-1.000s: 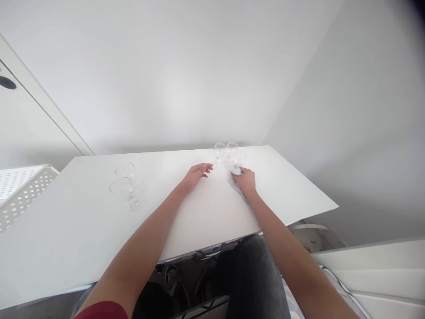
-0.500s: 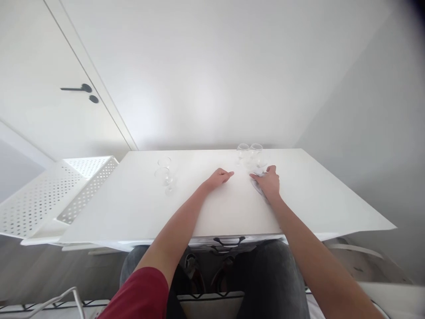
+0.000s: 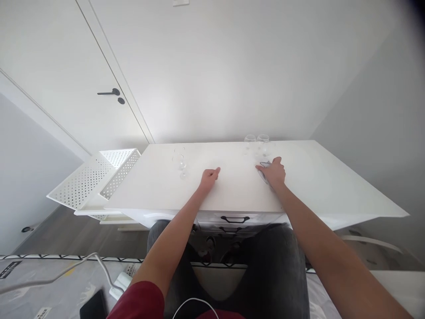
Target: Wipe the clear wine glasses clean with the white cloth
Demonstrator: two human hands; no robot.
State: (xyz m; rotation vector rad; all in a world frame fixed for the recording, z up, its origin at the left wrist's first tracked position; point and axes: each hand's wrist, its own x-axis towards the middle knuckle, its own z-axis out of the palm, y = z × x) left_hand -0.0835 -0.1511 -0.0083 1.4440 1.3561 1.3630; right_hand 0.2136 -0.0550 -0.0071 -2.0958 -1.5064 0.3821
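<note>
My right hand rests low over the right half of the white cabinet top. Its thumb and fingers close on a thin grey-white cloth-like thing, mostly hidden under the palm. Just behind it, near the wall, stands a group of clear stemmed glasses. My left hand is near the middle of the top, fingers curled in and the thumb pointing right, with nothing seen in it. To its left, apart from it, stand more clear stemmed glasses, whose outlines are faint.
A white perforated rack adjoins the cabinet's left end. Drawers with dark handles face my knees. Behind the top is a plain wall, with a door at left. A phone and white cable lie beside me.
The view has shifted, bringing the phone and more of the floor into sight. My left hand has drawn slightly left, away from the right hand. The right hand keeps its hold near the glasses.
</note>
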